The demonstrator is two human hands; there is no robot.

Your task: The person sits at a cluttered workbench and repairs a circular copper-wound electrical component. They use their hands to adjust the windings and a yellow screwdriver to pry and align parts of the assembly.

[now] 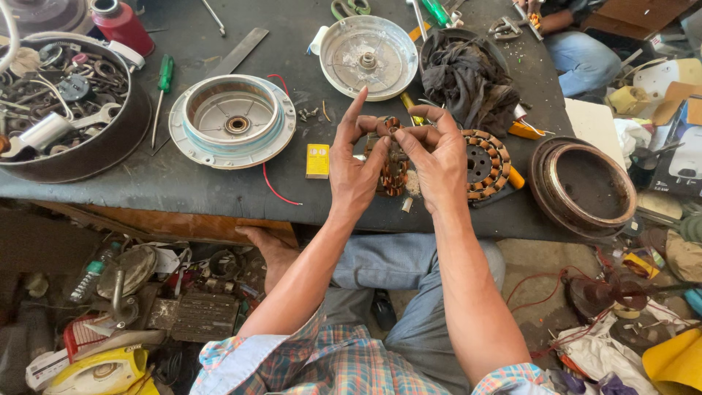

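Holding a small metal part (395,146) between both sets of fingertips, the person is working just above the table (219,186) edge. Left hand (356,157) and right hand (436,161) are both pinching it, so each grip is clenched on that one piece, right over a copper-wound stator (486,164).

Biggest risk, I reckon: it's slipping out and dropping off the edge into the floor clutter, since it's tiny and the hands are hovering near the rim. Snagging the copper windings looks possible too.

Around it: the big pan of scrap (69,110) is sitting far left, the fan housing (232,121) closer, the round cover (369,57) behind, a dark rag (468,80) crowding the right, and a yellow box (317,161) lying beside the left hand.
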